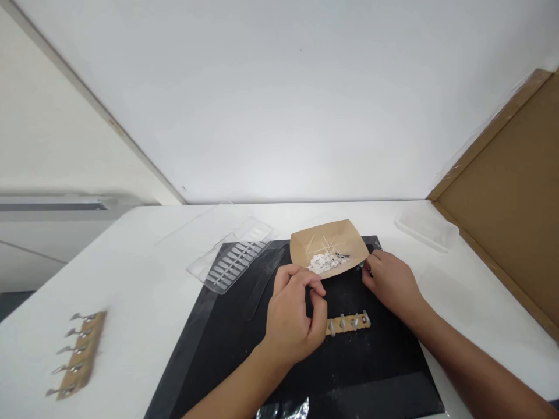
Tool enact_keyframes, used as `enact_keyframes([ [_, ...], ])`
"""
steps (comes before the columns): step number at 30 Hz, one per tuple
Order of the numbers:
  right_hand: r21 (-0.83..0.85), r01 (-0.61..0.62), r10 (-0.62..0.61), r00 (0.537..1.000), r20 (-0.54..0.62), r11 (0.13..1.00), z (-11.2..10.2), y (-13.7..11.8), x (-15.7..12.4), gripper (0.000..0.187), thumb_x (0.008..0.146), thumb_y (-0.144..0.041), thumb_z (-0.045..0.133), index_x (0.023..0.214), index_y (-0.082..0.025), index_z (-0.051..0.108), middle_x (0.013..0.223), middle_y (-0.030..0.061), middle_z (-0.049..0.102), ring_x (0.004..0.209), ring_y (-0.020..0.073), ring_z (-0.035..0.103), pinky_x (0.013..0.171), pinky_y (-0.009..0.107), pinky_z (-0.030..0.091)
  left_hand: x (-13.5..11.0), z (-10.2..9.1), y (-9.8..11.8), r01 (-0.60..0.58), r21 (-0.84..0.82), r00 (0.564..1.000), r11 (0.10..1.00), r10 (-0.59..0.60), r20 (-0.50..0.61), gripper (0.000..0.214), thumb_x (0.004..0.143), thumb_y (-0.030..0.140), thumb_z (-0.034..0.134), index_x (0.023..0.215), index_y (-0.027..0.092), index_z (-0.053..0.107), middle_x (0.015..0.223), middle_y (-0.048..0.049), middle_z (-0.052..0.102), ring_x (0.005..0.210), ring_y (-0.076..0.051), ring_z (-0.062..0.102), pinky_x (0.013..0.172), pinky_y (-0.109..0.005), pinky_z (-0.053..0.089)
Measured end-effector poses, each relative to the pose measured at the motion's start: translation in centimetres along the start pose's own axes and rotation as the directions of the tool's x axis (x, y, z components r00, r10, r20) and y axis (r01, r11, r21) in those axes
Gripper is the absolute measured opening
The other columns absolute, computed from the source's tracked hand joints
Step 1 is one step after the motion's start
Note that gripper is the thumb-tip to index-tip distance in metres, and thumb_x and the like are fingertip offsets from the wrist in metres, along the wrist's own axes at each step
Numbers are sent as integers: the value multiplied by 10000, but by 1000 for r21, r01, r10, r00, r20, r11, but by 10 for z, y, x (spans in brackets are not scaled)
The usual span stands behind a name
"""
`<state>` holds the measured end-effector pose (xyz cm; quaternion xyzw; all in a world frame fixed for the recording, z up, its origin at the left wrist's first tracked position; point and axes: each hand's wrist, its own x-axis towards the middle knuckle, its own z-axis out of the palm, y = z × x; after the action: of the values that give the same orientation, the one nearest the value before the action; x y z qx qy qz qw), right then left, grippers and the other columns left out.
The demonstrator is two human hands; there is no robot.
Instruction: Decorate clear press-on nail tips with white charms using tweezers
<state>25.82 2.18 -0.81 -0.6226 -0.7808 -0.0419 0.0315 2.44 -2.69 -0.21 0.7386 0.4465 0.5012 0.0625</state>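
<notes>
My left hand (292,314) is over the black mat, its fingers curled and the thumb close to the fingertips. Whatever it may pinch is hidden. Just right of it lies a tan strip (349,323) bearing several upright clear nail tips; its left end is behind the hand. The cardboard tray (301,244) stands beyond, holding a heap of small white pieces (323,262) and several thin sticks (329,243). Beside the tray's right edge, my right hand (388,282) is closed, fingers pressed together near the mat. I cannot make out anything in them.
A clear case of nail tips (236,265) lies half on the black mat (244,372), beside a slim dark strip (264,285). Another tan strip with nail tips (81,358) is at the left. A clear plastic lid (428,230) and a cardboard panel (510,192) are right.
</notes>
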Motion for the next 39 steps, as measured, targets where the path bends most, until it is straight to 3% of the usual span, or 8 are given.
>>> enact_keyframes([
  [10,-11,-77,77,997,-31,997,3,2,2,173,929,-192,617,757,-211,631,839,70,710,805,227,663,612,329,316,1,1,-1,-8,-3,1000,1000,8,-6,259,826,14,564,954,239,562,859,-40,625,892,-243,574,737,-363,503],
  [15,26,-51,51,998,-34,998,3,5,-1,139,935,-204,620,798,-221,633,874,47,710,845,214,664,614,318,318,1,1,-1,-7,2,1000,1000,7,-6,260,823,13,565,950,240,558,849,-41,626,897,-247,573,736,-367,498],
  [20,102,-49,57,995,-80,994,10,7,-5,206,980,-356,665,822,-227,642,904,45,709,889,227,670,657,315,370,0,1,0,5,2,1000,1000,-5,-9,258,820,15,571,947,239,560,858,-41,626,889,-244,570,727,-360,494],
  [26,122,-105,110,993,-38,987,12,7,-2,221,1019,-317,650,818,-228,658,909,33,703,879,215,666,653,319,366,0,2,-1,-6,-3,1000,1000,6,-15,272,818,0,567,955,234,560,848,-34,619,891,-241,564,761,-362,488],
  [33,46,-91,91,996,0,995,8,3,-2,213,1038,-264,598,846,-203,668,943,49,706,914,219,668,685,321,361,2,2,0,-16,1,1000,1000,16,-18,263,821,1,560,942,234,552,850,-30,625,897,-241,563,767,-356,486],
  [39,-15,-119,120,991,59,993,0,-2,2,211,1038,-239,574,875,-177,692,951,67,710,826,210,683,636,330,318,-1,4,-1,-10,-16,1000,1000,10,0,258,827,8,569,955,232,559,880,-39,631,924,-244,561,760,-352,497],
])
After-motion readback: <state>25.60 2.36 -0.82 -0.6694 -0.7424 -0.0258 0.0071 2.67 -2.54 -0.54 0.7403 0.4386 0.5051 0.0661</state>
